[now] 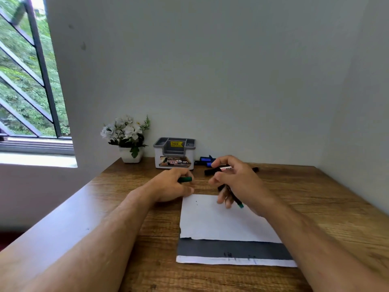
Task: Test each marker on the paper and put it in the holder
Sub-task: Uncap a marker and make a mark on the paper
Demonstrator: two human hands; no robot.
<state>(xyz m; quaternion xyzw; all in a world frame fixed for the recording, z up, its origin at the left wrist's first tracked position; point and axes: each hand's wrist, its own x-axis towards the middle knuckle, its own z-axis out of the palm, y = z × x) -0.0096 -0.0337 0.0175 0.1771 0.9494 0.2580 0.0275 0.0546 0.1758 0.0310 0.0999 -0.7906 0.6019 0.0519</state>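
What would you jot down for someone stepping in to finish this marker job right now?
Left hand: holds the green cap, just left of the paper.
Right hand: holds the uncapped green marker, tip down over the paper.
Holder: at the back by the wall, no markers visible in it.
Other markers: a black one and blue ones lie behind the hands.
Done: cap off; only small specks show on the paper.
Left: test, recap, put it in the holder, then repeat with the others.
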